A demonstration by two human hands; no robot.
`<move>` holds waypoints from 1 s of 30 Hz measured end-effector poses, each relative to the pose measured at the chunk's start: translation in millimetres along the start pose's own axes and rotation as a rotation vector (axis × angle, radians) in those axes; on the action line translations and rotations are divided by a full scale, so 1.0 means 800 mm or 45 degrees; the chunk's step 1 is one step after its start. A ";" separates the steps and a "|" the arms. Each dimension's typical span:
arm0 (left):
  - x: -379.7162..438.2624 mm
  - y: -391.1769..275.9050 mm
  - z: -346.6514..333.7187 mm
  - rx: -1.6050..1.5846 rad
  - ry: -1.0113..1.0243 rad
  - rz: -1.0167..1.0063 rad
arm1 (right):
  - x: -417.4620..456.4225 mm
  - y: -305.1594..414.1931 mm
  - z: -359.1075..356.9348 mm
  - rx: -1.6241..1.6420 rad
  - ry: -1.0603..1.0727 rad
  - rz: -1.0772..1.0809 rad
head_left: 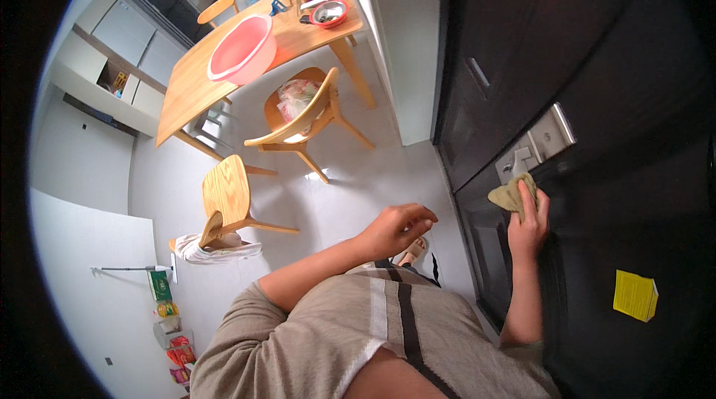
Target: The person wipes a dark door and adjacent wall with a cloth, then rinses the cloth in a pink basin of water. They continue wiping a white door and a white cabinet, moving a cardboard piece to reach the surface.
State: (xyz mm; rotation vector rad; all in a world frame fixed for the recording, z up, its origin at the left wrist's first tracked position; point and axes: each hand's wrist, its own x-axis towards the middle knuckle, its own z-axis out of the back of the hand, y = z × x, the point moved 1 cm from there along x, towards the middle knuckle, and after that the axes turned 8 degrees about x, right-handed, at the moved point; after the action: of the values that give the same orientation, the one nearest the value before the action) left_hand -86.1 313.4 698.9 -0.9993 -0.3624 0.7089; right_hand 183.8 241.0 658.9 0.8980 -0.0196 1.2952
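Note:
My right hand grips a crumpled olive-green cloth against the dark door. The cloth covers the lower end of the silver lever handle, so I cannot tell whether it touches the handle or only the door around it. A metal lock plate extends above the handle. In front of my body, my left hand hangs in the air with nothing in it, its fingers loosely curled and the thumb a little apart.
A yellow sticker with writing is on the door. Beyond stands a wooden table bearing a pink basin and a red-rimmed bowl. Wooden chairs stand nearby, one holding a plastic bag. Packages line the left wall.

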 end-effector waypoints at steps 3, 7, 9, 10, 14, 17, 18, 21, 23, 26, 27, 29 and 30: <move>-0.004 0.012 0.009 -0.005 0.004 0.018 | -0.005 0.009 -0.001 0.036 -0.039 -0.044; -0.005 0.028 0.034 -0.011 -0.051 -0.040 | -0.019 0.005 -0.009 -0.009 -0.156 -0.049; -0.011 0.043 0.051 -0.063 -0.097 -0.042 | -0.016 0.013 -0.009 -0.088 -0.174 -0.093; -0.018 0.049 0.063 -0.081 -0.122 -0.035 | -0.013 0.014 -0.011 -0.170 -0.168 -0.099; -0.052 0.084 0.108 -0.111 -0.194 -0.028 | 0.021 0.043 -0.033 -0.595 -0.052 -0.169; -0.082 0.115 0.147 -0.122 -0.195 -0.008 | 0.039 0.063 -0.061 -0.683 -0.135 -0.217; -0.091 0.126 0.162 -0.122 -0.204 0.002 | 0.037 0.058 -0.067 -0.707 -0.191 -0.190; -0.120 0.175 0.205 -0.083 -0.219 0.050 | 0.018 0.063 -0.082 -0.561 -0.292 0.050; -0.140 0.206 0.235 -0.051 -0.281 0.067 | -0.004 0.097 -0.114 -0.511 -0.363 -0.155; -0.172 0.259 0.279 -0.012 -0.367 0.139 | -0.039 0.113 -0.161 -0.359 -0.580 -0.350; -0.184 0.277 0.292 0.001 -0.389 0.167 | -0.040 0.105 -0.161 -0.279 -0.674 -0.348; -0.210 0.308 0.316 0.058 -0.432 0.291 | -0.034 0.092 -0.142 -0.186 -0.853 -0.355; -0.224 0.324 0.326 0.090 -0.457 0.342 | -0.019 0.119 -0.136 -0.152 -1.016 -0.456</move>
State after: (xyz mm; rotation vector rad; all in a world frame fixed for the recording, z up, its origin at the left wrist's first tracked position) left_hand -464.0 445.5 615.0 -0.8603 -0.5159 1.1432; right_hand 50.6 291.2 631.6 1.2000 -0.5315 0.5402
